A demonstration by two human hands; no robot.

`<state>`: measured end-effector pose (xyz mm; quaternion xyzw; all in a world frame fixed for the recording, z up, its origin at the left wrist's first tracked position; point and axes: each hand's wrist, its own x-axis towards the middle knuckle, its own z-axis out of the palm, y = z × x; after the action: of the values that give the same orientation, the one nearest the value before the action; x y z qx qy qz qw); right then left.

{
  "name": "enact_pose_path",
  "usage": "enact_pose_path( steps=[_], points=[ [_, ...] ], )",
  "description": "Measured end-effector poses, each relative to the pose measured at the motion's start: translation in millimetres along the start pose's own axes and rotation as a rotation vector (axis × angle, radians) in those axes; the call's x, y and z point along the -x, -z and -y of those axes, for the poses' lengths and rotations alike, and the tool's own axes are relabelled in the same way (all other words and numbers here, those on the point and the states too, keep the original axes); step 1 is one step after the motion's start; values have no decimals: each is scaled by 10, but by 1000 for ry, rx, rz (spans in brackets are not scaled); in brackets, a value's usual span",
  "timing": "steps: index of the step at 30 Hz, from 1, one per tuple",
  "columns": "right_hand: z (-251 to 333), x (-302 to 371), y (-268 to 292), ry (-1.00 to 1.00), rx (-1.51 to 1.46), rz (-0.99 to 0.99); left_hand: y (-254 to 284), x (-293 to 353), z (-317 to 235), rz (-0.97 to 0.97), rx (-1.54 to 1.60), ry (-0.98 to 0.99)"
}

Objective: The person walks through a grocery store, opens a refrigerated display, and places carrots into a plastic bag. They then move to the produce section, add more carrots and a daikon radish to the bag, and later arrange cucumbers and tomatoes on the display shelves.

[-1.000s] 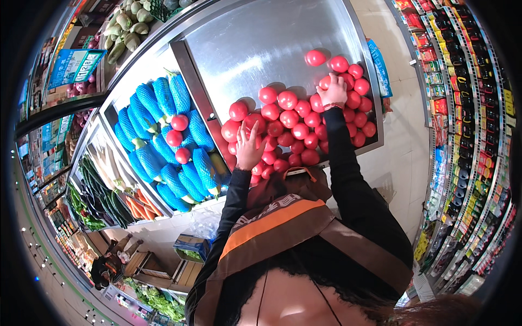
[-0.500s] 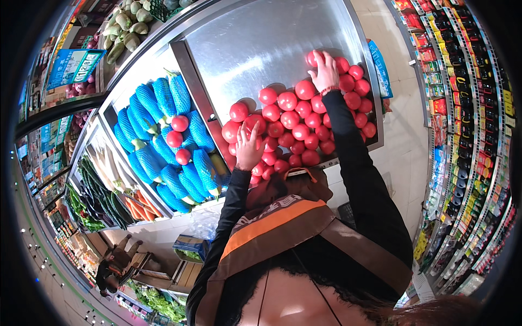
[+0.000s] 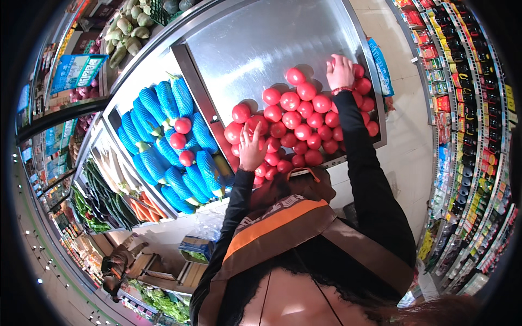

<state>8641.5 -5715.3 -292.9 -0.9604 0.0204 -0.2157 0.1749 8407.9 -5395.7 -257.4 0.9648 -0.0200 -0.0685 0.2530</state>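
Note:
Red tomatoes [image 3: 303,132] lie heaped in the front part of a steel display bin [image 3: 255,41]. My right hand [image 3: 341,75], a red bracelet at its wrist, is at the heap's far right edge. Its fingers curl over a tomato, most of which they hide. My left hand [image 3: 252,151] rests on the left side of the heap, its fingers spread over a large tomato [image 3: 256,125] and not closed round it. One tomato [image 3: 295,76] sits at the heap's far edge, between the two hands.
Left of a divider [image 3: 198,87], eggplant-shaped vegetables in blue foam nets [image 3: 163,155] carry three tomatoes [image 3: 182,125]. White radishes [image 3: 111,168] and carrots [image 3: 145,206] lie beyond. Packed shelves [image 3: 462,136] stand at right. A person [image 3: 117,266] is at the lower left.
My right hand has let go of a tomato, which now lies at the heap's far edge, and has moved right onto another. My left hand stays on the heap.

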Motion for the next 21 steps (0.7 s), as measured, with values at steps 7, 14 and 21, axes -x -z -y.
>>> enact_pose_path(
  steps=[7, 14, 21],
  points=[
    [-314, -238, 13, -221, -64, 265, 4, -43, -14, 37, 12, -24],
    [-253, 96, 123, -231, -55, 190, 24, -33, 8, 69, -10, -41],
    [-271, 619, 276, -121, 350, 449, 20, -24, -39, 78, 0, -35]
  ],
)
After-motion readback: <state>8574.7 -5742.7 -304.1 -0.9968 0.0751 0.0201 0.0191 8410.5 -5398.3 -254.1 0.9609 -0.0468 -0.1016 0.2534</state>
